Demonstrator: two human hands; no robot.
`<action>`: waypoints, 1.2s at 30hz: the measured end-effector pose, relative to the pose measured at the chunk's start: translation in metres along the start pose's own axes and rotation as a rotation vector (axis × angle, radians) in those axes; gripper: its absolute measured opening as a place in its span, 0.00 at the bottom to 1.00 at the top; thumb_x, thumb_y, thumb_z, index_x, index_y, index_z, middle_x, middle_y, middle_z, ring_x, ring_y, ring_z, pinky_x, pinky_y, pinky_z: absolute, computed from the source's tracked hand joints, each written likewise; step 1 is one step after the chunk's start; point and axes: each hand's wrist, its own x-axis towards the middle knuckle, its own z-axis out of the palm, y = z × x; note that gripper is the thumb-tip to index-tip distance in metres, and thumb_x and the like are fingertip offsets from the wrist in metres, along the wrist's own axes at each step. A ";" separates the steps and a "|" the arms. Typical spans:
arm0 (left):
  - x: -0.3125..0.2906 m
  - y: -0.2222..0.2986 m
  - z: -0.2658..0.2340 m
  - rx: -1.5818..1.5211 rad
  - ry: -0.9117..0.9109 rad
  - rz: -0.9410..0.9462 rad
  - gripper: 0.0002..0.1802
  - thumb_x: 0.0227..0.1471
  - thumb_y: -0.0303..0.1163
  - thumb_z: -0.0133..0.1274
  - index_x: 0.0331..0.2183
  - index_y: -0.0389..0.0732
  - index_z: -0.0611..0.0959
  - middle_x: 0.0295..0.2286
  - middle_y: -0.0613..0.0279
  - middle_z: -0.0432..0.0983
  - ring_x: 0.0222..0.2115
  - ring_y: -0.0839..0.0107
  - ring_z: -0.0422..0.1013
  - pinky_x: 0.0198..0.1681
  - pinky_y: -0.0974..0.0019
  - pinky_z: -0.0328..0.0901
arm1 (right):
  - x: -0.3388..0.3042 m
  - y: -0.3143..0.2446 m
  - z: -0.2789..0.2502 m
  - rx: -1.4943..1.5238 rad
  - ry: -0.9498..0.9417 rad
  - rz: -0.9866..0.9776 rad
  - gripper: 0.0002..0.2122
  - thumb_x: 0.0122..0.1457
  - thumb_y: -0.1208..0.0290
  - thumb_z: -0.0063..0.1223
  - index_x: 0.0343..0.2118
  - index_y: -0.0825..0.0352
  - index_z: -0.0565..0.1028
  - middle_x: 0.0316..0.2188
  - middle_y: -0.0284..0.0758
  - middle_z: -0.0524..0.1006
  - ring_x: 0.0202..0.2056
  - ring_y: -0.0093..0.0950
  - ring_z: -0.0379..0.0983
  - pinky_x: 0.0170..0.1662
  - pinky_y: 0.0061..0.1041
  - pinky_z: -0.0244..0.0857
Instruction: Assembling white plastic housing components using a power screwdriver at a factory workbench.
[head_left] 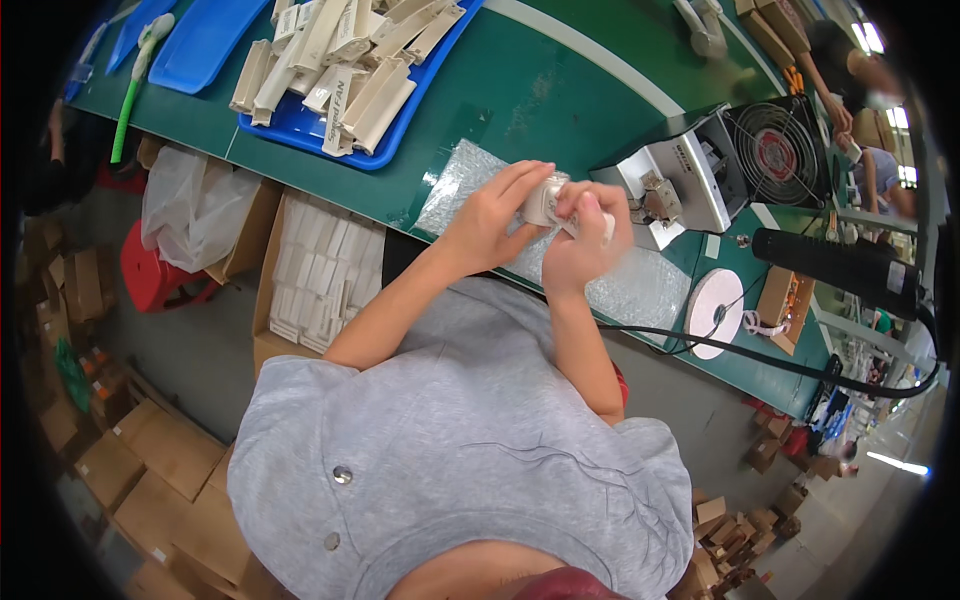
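Note:
My left hand [487, 222] is closed around one end of a small off-white plastic part [539, 203]. Fingers of my right hand [590, 238] are curled over the other end, with the thumb up and some motion blur. The fingers cover most of the part, so its full shape cannot be made out. Both hands are above a sheet of clear bubble wrap [640, 290] at the green bench's near edge. Just right of them stands a grey metal machine [690, 170] with a small metal fixture on its front plate.
A blue tray [370, 158] heaped with off-white plastic housings [380, 105] is at the back left. Right are a black fan [775, 150], a white reel [715, 312], and a black cylindrical tool [835, 270] with a cable. A carton of white pieces [325, 265] sits below the bench edge.

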 end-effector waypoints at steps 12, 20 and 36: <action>0.004 -0.006 -0.006 -0.107 0.078 -0.134 0.32 0.48 0.26 0.68 0.54 0.34 0.76 0.51 0.43 0.74 0.48 0.49 0.75 0.50 0.56 0.71 | 0.029 -0.009 -0.014 -0.781 -0.215 -0.472 0.14 0.51 0.81 0.64 0.43 0.65 0.81 0.40 0.37 0.75 0.34 0.33 0.75 0.36 0.29 0.71; 0.011 0.001 -0.008 -0.015 0.091 -0.099 0.31 0.47 0.24 0.66 0.53 0.32 0.76 0.51 0.41 0.73 0.50 0.45 0.74 0.49 0.55 0.71 | 0.040 -0.004 -0.011 -0.850 -0.298 -0.467 0.08 0.49 0.81 0.64 0.34 0.69 0.79 0.40 0.38 0.75 0.35 0.35 0.75 0.35 0.33 0.71; 0.020 0.003 0.018 0.089 0.180 -0.091 0.25 0.47 0.38 0.70 0.41 0.34 0.77 0.47 0.43 0.77 0.43 0.50 0.77 0.43 0.55 0.72 | 0.055 -0.130 -0.107 -0.661 0.415 -0.732 0.35 0.57 0.70 0.68 0.63 0.76 0.60 0.58 0.47 0.67 0.56 0.38 0.68 0.53 0.30 0.67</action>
